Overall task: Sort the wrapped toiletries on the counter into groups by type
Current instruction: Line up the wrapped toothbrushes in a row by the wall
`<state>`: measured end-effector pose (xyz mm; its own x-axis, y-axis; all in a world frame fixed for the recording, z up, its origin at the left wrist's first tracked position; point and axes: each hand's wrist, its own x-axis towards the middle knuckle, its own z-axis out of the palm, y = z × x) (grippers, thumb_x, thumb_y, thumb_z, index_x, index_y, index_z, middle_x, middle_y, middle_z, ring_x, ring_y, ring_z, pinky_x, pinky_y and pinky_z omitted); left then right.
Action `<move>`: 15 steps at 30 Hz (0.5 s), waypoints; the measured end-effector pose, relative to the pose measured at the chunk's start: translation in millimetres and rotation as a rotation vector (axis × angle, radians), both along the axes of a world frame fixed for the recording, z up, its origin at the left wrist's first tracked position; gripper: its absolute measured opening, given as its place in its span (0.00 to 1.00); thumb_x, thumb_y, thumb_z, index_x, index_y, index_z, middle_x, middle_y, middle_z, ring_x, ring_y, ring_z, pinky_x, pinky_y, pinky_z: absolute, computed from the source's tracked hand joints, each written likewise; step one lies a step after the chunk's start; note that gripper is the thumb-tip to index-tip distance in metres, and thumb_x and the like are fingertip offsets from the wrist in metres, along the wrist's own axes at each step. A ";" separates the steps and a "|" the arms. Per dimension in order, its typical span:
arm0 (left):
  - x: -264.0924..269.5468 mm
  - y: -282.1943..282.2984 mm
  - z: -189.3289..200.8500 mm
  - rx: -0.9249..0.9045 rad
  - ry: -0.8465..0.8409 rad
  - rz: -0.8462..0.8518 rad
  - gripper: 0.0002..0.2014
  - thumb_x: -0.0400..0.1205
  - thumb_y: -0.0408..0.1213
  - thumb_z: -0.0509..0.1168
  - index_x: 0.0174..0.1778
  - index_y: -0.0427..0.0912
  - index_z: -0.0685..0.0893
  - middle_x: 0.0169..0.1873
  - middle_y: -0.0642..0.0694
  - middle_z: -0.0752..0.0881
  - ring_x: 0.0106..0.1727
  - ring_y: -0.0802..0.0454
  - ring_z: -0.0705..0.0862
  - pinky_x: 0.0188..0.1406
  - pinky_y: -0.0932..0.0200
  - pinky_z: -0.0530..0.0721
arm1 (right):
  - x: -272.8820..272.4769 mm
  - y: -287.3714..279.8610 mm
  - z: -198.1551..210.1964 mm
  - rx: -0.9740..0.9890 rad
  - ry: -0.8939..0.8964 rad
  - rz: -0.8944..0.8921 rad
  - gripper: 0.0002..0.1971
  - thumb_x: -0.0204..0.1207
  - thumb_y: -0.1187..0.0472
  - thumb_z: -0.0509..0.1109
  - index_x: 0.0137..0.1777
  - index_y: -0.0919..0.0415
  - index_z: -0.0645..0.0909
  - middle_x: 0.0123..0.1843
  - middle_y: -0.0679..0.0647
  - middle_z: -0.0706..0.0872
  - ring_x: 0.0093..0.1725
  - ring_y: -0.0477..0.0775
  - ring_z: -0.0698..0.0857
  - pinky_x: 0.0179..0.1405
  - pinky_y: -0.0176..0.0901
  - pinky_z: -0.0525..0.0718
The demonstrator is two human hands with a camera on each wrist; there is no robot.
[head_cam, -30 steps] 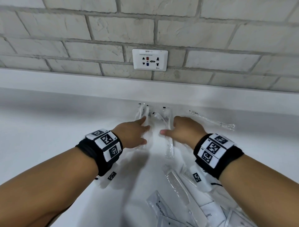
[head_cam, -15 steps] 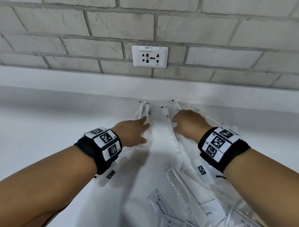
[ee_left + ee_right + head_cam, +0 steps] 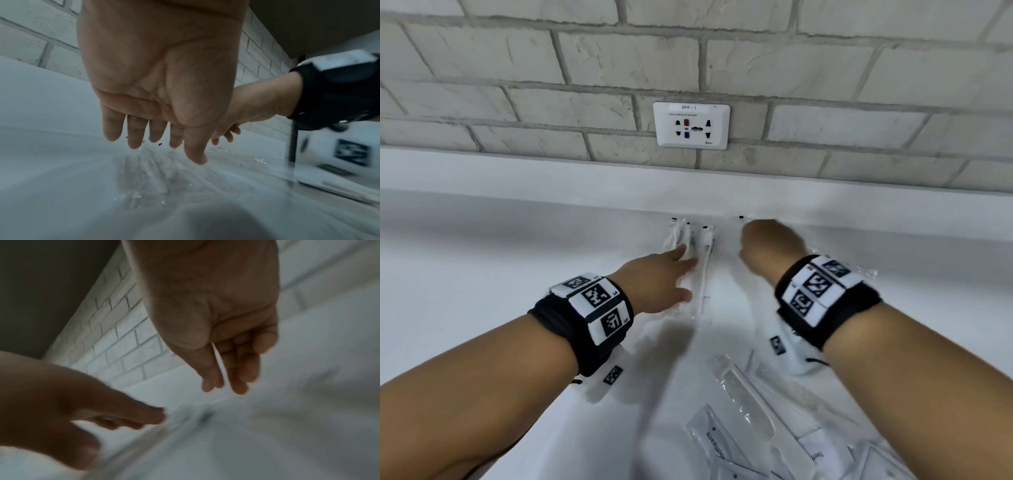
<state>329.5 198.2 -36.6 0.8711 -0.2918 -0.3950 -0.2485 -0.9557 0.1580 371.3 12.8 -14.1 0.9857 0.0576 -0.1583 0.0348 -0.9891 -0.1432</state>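
Both hands at the back of the worktop point(image 3: 482, 260).
Left hand point(image 3: 654, 281) flat, fingers straight on wrapped toothbrushes point(image 3: 702, 260); right hand point(image 3: 770, 246) relaxed, holding nothing, blurred.

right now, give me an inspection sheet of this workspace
surface: white counter, a raised ledge along its back
job's things: wrapped toothbrushes grouped by the ledge; wrapped combs and toothpaste sachets heaped nearer the person
clutter: nothing seen
hands: left hand flat, fingers straight on the toothbrush wrappers; right hand blurred beside the group, fingers loosely curled, nothing visibly held
cables: nothing seen
surroundings: pale brick wall with a wall socket
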 end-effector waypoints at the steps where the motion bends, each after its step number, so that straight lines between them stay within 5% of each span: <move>1: -1.1 -2.6 0.2 -0.023 -0.011 -0.016 0.34 0.83 0.55 0.59 0.83 0.61 0.52 0.84 0.60 0.44 0.82 0.53 0.62 0.74 0.51 0.71 | -0.1 -15.4 6.5 -0.021 0.018 -0.071 0.13 0.79 0.60 0.60 0.55 0.64 0.84 0.55 0.59 0.87 0.59 0.64 0.85 0.52 0.46 0.78; 5: -5.3 -14.2 -1.6 0.019 0.011 -0.113 0.35 0.83 0.53 0.60 0.84 0.57 0.52 0.85 0.56 0.46 0.84 0.52 0.58 0.76 0.50 0.67 | 1.1 -49.1 7.2 -0.113 0.316 -0.153 0.12 0.78 0.55 0.69 0.42 0.64 0.78 0.44 0.60 0.84 0.51 0.63 0.85 0.57 0.50 0.81; 7: -5.2 -17.6 -3.2 0.042 0.019 -0.122 0.36 0.83 0.53 0.60 0.84 0.56 0.51 0.85 0.54 0.47 0.84 0.52 0.56 0.77 0.50 0.66 | 5.0 -48.5 -5.2 -0.059 0.423 -0.215 0.13 0.75 0.57 0.74 0.35 0.64 0.77 0.39 0.59 0.86 0.41 0.60 0.85 0.52 0.49 0.85; 9: -2.0 -18.0 -3.7 0.036 0.010 -0.118 0.36 0.83 0.53 0.60 0.84 0.56 0.50 0.85 0.55 0.47 0.84 0.52 0.56 0.78 0.50 0.66 | 9.3 -39.0 -12.5 0.146 0.539 -0.289 0.13 0.78 0.62 0.71 0.33 0.66 0.79 0.32 0.59 0.85 0.28 0.56 0.83 0.35 0.42 0.87; 11: 1.3 -17.0 -4.3 0.030 0.011 -0.105 0.36 0.83 0.53 0.60 0.84 0.56 0.51 0.85 0.57 0.48 0.83 0.53 0.58 0.77 0.51 0.67 | 7.5 -23.9 -14.1 0.277 0.654 -0.325 0.17 0.81 0.63 0.67 0.29 0.64 0.74 0.20 0.55 0.78 0.14 0.50 0.74 0.14 0.29 0.73; 15: 7.6 -14.9 -7.7 0.010 0.004 -0.073 0.36 0.81 0.55 0.62 0.84 0.58 0.53 0.84 0.59 0.49 0.82 0.54 0.62 0.76 0.53 0.69 | 6.4 9.3 -22.2 0.285 0.738 -0.255 0.21 0.83 0.58 0.64 0.26 0.60 0.72 0.11 0.51 0.72 0.15 0.50 0.68 0.18 0.37 0.66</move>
<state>337.1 183.3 -44.2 0.8459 -0.3508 -0.4017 -0.3172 -0.9365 0.1499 377.6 22.0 -36.2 0.6225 -0.0178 -0.7824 -0.3865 -0.8763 -0.2876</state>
